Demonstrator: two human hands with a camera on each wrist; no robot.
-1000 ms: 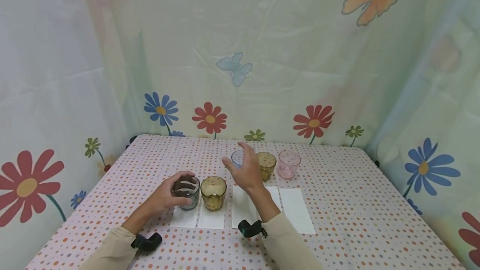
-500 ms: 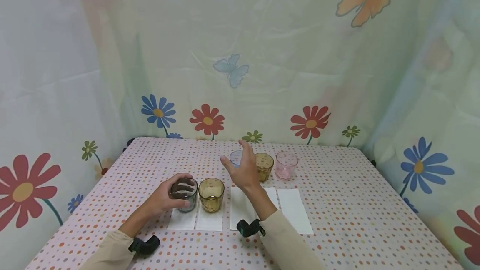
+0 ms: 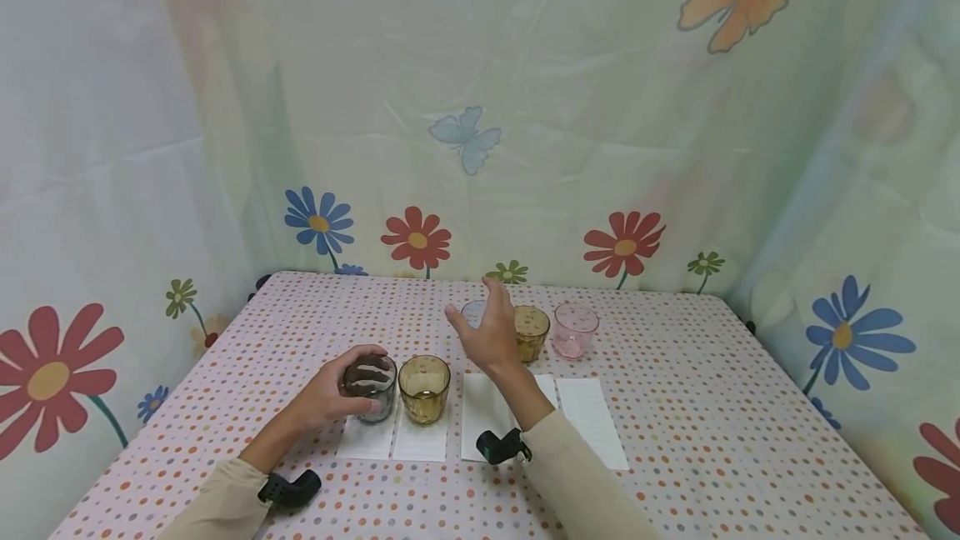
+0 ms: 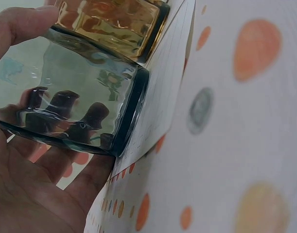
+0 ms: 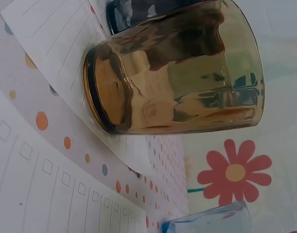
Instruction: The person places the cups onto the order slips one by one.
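Note:
My left hand [image 3: 330,390] grips a smoky grey glass tumbler [image 4: 65,92], with the thumb on one side and the fingers round the other. Its base is at a sheet of lined white paper [image 4: 158,97]. Right beside it an amber tumbler [image 3: 424,390] stands upright on another sheet. My right hand [image 3: 491,336] is held over the table with thumb and fingers spread and nothing between them. Behind that hand, a pale blue tumbler [image 3: 472,312] is partly hidden. The right wrist view shows the amber tumbler [image 5: 172,77] up close, but no fingers.
A second amber tumbler [image 3: 532,333] and a pink one [image 3: 575,330] stand in the back row, right of the blue one. More white sheets [image 3: 592,423] lie under and beside my right forearm. The dotted tablecloth [image 3: 712,407] reaches a flowered curtain [image 3: 525,190] behind.

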